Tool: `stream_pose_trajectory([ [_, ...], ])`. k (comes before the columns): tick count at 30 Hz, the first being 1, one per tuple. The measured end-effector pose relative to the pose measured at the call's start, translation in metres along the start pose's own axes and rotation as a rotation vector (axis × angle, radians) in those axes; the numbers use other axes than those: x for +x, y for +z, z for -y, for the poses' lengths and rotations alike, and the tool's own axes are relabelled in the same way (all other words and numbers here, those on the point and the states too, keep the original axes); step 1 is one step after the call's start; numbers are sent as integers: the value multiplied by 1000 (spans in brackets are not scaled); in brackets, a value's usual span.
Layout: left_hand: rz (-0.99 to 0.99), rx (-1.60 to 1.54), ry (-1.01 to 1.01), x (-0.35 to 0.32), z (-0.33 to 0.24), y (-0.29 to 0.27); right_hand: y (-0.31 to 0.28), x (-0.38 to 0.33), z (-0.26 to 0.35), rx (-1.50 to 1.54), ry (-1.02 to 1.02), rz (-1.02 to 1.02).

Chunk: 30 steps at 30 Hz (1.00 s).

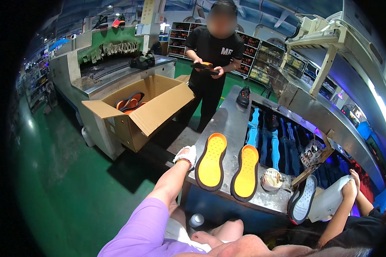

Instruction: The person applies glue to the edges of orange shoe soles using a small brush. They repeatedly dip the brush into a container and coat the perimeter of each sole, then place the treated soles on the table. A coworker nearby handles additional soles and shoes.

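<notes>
My left hand [185,156], in a white glove, is at the left edge of the metal table [237,114], just beside a shoe sole [211,162]. I cannot make out its fingers well enough to say if they are closed. That sole lies flat, yellow-orange inside with a dark rim and small holes. A second, matching sole [245,173] lies to its right. Nearby stands a white tub [272,180] with a brush or stick in it. My right hand does not show; bare skin and my purple sleeve [135,227] fill the lower edge.
An open cardboard box [135,128] holds orange-and-black soles. Behind the table, a person in black [212,51] holds dark-and-orange pieces. A conveyor [283,141] carries blue pieces. At right, another person's hands [351,186] are beside a white sheet-like piece and a grey-white sole [303,199].
</notes>
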<state>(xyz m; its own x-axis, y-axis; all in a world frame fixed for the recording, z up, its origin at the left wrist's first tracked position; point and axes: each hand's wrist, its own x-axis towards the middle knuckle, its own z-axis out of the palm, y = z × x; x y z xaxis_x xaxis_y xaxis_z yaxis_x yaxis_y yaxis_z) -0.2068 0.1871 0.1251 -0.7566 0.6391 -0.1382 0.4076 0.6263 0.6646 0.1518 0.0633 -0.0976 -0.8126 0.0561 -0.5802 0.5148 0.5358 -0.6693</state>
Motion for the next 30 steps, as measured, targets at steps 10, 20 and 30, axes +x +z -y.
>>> stream_pose_trajectory([
  [10, 21, -5, 3, -1, -4, -3, 10, 14, -20, -62, 82, -113],
  [20, 16, 7, 19, -7, -9, -6, 2, 6, -18, -92, 69, -83],
  [30, 3, 41, 61, 6, 9, 3, 14, 12, -22, -138, 41, -171],
])
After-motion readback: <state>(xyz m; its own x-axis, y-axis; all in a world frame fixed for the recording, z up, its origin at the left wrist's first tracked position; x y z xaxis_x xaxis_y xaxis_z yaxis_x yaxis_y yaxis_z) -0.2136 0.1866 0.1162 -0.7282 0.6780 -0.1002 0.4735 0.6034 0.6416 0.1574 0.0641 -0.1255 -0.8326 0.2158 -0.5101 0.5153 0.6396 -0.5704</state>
